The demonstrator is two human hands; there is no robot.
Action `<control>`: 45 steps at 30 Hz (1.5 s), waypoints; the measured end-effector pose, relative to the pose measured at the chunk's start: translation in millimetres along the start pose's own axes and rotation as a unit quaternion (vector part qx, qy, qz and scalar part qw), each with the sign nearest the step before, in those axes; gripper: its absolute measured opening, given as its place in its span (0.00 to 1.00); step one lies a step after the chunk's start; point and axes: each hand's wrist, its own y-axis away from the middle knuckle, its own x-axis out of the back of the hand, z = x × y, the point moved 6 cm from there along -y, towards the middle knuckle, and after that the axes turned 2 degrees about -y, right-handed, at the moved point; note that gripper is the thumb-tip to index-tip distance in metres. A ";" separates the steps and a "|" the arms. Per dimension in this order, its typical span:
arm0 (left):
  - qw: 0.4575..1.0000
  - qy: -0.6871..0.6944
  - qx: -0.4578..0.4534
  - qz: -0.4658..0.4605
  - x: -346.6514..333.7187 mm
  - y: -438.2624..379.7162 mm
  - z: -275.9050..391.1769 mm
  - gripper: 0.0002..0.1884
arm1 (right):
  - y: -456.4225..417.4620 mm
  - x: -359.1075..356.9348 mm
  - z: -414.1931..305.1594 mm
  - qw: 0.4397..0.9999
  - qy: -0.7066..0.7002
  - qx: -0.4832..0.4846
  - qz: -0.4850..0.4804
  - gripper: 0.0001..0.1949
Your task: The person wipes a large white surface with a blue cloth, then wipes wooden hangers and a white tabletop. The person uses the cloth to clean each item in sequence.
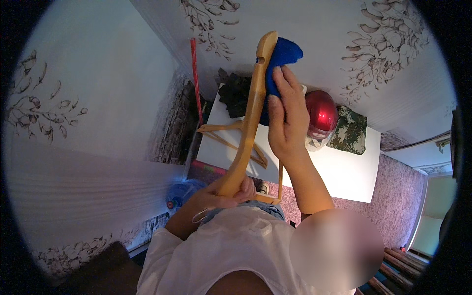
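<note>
A wooden clothes hanger [254, 99] is held up in front of me, its notched end pointing away. My left hand [230, 193] grips its near end by my waist. Against the hanger's right side, my right hand [289, 114] presses a blue cloth [282, 55] with extended fingers; part of the cloth is hidden behind the hand and the wood. Beyond and below the held hanger, another wooden hanger [225, 127] lies on the white table [343, 177].
A red helmet [320, 114], a folded camouflage cloth [348, 131] and a dark crumpled item [236, 94] rest on the table. A red rod [195, 81] stands near its left corner. A blue plastic water bottle [184, 193] is at lower left. Slatted wood [398, 271] shows at lower right.
</note>
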 end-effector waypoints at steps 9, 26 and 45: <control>0.998 -0.045 -0.040 0.015 8.5 8.3 11.3 0.14 | 39.7 -7.8 0.7 0.990 -0.115 -0.079 0.001 0.10; 0.988 -0.071 -0.134 -0.029 9.2 -5.8 40.7 0.20 | 64.2 -10.0 4.0 0.993 -0.066 -0.063 -0.075 0.12; 0.996 0.020 -0.077 0.028 5.2 -25.7 21.9 0.23 | 38.4 -8.2 1.5 0.980 0.194 0.000 -0.050 0.24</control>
